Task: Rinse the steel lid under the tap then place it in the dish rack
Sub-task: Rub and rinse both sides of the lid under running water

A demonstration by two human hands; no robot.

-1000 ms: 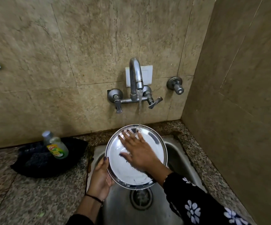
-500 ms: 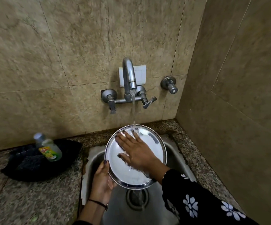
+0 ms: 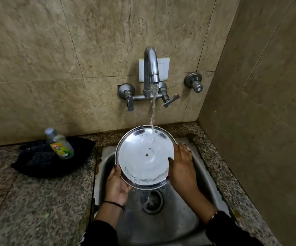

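The sink [image 3: 202, 176] sits in the table [image 3: 28, 201] at the near right, close to the corner of two walls. On the far wall above it hangs the tap [image 3: 150, 68], with a valve [image 3: 194, 82] to its right. The lid [image 3: 144, 157] is over the sink, below the tap, with the drain [image 3: 152, 201] beneath its near edge. The left hand [image 3: 117, 185] is at the lid's near-left rim, the right hand [image 3: 182, 167] at its right rim. Left of the sink, a bottle [image 3: 61, 145] lies on a cloth [image 3: 42, 162] on the table, against the far wall.
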